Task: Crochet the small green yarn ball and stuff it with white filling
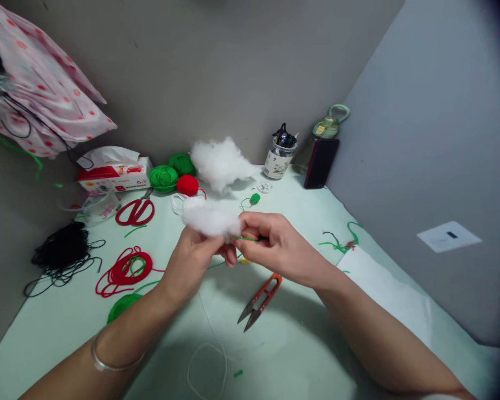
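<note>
A tuft of white fibre stuffing (212, 218) sits above the fingers of my left hand (198, 250), which is closed on its lower edge. My right hand (266, 241) meets it from the right, its fingertips closed at the tuft's edge. Between those fingers shows a thin green strand (248, 239); whether it is yarn or a slim tool I cannot make out. A small yellow piece (244, 260) peeks out below, mostly hidden by the hands. Nearer to me, orange-handled thread snips (261, 300) lie on the table, blades apart.
Behind the hands lie more stuffing (223, 164), green yarn (164, 179) and a red ball (187, 185). Red-handled scissors (135, 211), red cord (129, 271) and black yarn (62, 244) are at left. A pen jar (277, 161), bottle (327, 126) and phone (321, 164) stand at back right.
</note>
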`<state>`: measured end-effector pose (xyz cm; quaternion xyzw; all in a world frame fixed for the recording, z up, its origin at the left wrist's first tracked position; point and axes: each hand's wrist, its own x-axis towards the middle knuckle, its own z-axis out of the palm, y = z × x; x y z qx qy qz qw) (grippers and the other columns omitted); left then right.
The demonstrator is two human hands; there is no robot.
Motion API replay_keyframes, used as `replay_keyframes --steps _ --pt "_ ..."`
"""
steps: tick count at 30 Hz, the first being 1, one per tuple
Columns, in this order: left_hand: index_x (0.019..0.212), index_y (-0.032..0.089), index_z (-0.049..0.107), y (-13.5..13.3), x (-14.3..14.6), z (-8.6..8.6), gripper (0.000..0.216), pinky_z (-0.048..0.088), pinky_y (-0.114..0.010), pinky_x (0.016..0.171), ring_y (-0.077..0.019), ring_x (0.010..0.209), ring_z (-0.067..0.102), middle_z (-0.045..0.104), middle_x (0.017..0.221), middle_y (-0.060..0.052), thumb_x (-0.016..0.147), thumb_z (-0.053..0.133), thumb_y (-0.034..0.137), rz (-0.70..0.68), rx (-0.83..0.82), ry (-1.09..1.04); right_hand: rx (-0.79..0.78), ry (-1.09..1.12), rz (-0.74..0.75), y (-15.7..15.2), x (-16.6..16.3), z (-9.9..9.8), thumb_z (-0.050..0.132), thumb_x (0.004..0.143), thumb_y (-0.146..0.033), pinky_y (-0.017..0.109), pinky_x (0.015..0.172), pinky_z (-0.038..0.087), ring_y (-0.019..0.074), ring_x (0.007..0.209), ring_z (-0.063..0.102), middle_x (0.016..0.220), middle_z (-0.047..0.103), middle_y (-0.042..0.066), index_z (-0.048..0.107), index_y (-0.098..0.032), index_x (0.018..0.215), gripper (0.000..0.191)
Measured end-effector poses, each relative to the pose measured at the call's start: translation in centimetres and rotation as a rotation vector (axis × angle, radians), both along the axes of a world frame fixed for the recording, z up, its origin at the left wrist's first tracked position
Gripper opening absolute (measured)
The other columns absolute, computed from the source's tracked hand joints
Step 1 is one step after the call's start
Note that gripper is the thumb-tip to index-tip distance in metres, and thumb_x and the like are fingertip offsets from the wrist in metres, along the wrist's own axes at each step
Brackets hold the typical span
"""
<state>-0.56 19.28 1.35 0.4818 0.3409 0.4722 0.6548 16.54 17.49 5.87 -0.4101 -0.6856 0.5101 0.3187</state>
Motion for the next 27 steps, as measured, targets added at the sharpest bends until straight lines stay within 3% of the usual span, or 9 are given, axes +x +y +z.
replay_keyframes --steps 6,10,16,23,27 --pt "0.078 0.013 0.073 0.1 0.7 0.6 0.008 0.056 -0.021 0.053 -0.0121 0.058 0.064 0.071 0.066 0.0 0.071 0.076 0.016 0.08 -0.136 -0.129 0.232 -0.18 -0.189 0.2 -0.4 -0.8 0.057 0.085 -0.013 0.026 0.058 0.034 0.0111 0.064 0.048 0.069 0.059 -0.004 0.053 -0.022 0.078 0.012" --pt "0.085 0.013 0.075 -0.1 0.7 0.4 0.012 0.059 -0.023 0.058 -0.0134 0.063 0.067 0.074 0.073 -0.002 0.076 0.078 0.019 0.069 -0.138 -0.126 0.198 -0.121 -0.197 0.4 -0.4 -1.3 0.055 0.086 -0.013 0.026 0.06 0.037 0.0115 0.064 0.054 0.067 0.064 -0.004 0.056 -0.022 0.08 0.011" --pt "0.109 0.016 0.078 -0.5 0.3 0.0 0.024 0.064 -0.031 0.085 -0.0173 0.085 0.074 0.08 0.098 -0.005 0.088 0.078 0.028 -0.079 -0.041 -0.068 0.105 -0.035 -0.253 0.6 -0.1 -1.3 0.057 0.088 -0.016 0.027 0.059 0.038 0.0121 0.06 0.056 0.065 0.064 -0.003 0.059 -0.021 0.078 0.012" --pt "0.1 0.014 0.075 -0.1 0.4 0.3 0.019 0.063 -0.027 0.073 -0.0144 0.072 0.072 0.076 0.086 -0.003 0.089 0.076 0.03 -0.043 -0.087 -0.104 0.199 -0.122 -0.103 0.3 0.6 0.1 0.049 0.1 -0.023 0.029 0.067 0.04 0.0142 0.071 0.056 0.075 0.064 0.0 0.059 -0.02 0.09 0.015" --pt "0.091 0.015 0.071 0.2 0.1 -0.2 0.013 0.06 -0.027 0.065 -0.0143 0.064 0.069 0.072 0.077 -0.001 0.087 0.073 0.027 -0.014 -0.034 -0.006 0.138 -0.073 -0.031 0.0 0.6 0.5 0.048 0.1 -0.018 0.029 0.072 0.042 0.0141 0.075 0.057 0.079 0.064 0.0 0.061 -0.018 0.089 0.017"
